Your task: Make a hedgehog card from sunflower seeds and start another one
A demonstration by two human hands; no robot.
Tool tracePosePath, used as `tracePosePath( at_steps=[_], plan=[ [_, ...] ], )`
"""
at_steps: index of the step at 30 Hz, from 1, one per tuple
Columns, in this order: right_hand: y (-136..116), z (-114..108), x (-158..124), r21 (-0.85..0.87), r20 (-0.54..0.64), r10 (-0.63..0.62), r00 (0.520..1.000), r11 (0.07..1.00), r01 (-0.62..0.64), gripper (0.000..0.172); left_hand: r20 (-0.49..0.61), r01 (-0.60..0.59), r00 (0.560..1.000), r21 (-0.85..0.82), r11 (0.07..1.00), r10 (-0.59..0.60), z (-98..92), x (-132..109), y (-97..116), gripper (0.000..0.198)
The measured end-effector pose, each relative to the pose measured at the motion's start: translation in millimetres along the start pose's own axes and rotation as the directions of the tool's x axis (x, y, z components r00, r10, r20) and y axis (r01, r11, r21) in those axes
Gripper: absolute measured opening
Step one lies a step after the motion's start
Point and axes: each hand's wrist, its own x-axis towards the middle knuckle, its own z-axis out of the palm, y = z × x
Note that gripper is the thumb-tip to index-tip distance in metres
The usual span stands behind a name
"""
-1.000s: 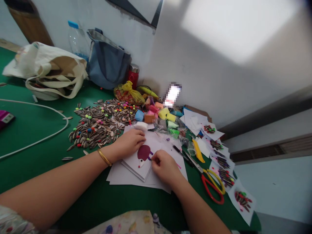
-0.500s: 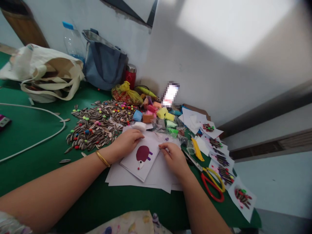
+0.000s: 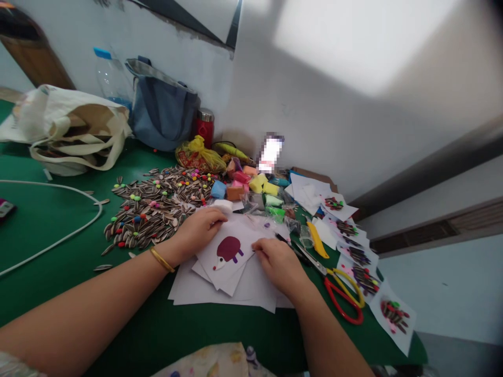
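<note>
The hedgehog card (image 3: 228,267) is supported on loose white sheets (image 3: 259,293), its right corner apparently pinched between thumb and forefinger of the right hand (image 3: 282,266); the figure is placed leftward of those fingertips and nearer the body than the bunched left fingers (image 3: 220,219), whose grip on paper cannot be told, nor can the card's long axis; it is flanked by seeds (image 3: 157,214) leftward, scissors (image 3: 329,273) rightward, with green bench (image 3: 220,327) shown past the sheets' near edge

We see a screen (image 3: 271,153) pixelated above centre; our left hand (image 3: 201,231) hides part of the hedgehog card (image 3: 228,248).
</note>
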Motion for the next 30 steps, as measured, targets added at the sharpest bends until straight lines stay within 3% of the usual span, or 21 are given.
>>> tracePosePath(
  at_steps=[5, 11, 17, 21, 24, 27, 30],
  plan=[
    [20, -3, 4, 0.019, -0.148, 0.028, 0.989, 0.999, -0.025, 0.015, 0.003, 0.059, 0.998, 0.002, 0.998, -0.059, -2.6, 3, -1, 0.022],
    [35, -5, 7, -0.093, -0.096, 0.137, 0.986, 0.985, -0.146, 0.018, 0.057, 0.126, 0.990, 0.030, 0.992, -0.127, -6.7, 4, 1, 0.028],
    [34, -3, 7, -0.190, -0.151, 0.115, 0.982, 0.971, -0.143, 0.016, 0.004, 0.105, 0.994, -0.012, 0.994, -0.105, -3.6, 2, 1, 0.023],
    [29, -4, 6, -0.118, -0.150, -0.011, 0.989, 0.993, -0.006, 0.017, 0.037, 0.125, 0.991, 0.031, 0.992, -0.126, -3.3, 2, 1, 0.025],
    [24, 0, 7, 0.011, -0.065, -0.163, 0.985, 0.986, 0.164, 0.039, 0.048, 0.139, 0.989, 0.069, 0.988, -0.143, -3.6, 1, 1, 0.027],
    [17, 7, 8, 0.061, -0.021, -0.196, 0.980, 0.978, 0.197, 0.060, 0.048, 0.131, 0.990, 0.095, 0.987, -0.136, -2.8, 1, -1, 0.025],
    [14, 11, 9, 0.069, -0.024, -0.206, 0.978, 0.976, 0.207, 0.059, 0.055, 0.092, 0.994, 0.073, 0.993, -0.096, -1.3, 0, -2, 0.022]
  ],
)
